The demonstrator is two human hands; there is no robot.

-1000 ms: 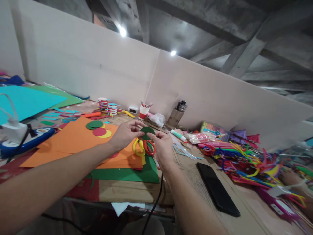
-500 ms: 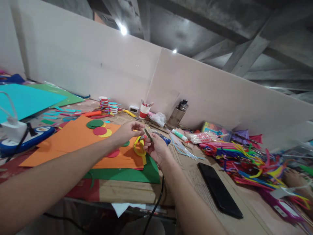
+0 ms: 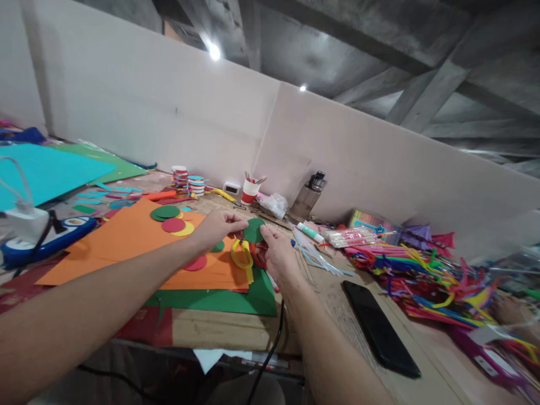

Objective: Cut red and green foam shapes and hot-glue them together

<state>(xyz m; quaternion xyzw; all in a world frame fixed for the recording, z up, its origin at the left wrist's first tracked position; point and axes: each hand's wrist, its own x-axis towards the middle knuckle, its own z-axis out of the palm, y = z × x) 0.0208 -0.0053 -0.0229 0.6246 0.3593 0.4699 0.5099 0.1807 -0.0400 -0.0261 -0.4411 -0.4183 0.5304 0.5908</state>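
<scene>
A dark green paper disc (image 3: 254, 230) is held up between both hands above the table. My left hand (image 3: 219, 228) pinches its left edge. My right hand (image 3: 276, 252) pinches its right edge from below. Under the hands lie yellow and red loops (image 3: 243, 256), which look like scissor handles, on a stack of orange paper sheets (image 3: 126, 242). A green sheet (image 3: 236, 298) lies beneath the orange stack.
Green, red and yellow paper circles (image 3: 172, 220) rest on the orange paper. A black phone (image 3: 379, 329) lies right of my arm, beside a heap of coloured sticks (image 3: 422, 275). A cup (image 3: 248, 191), a bottle (image 3: 307, 197) and a glue stick (image 3: 310, 232) stand near the wall. A blue device (image 3: 42, 239) sits at the left.
The green disc was face-on a second ago, turned edge-on half a second ago, and now faces me again. Both hands shifted slightly but kept hold of it.
</scene>
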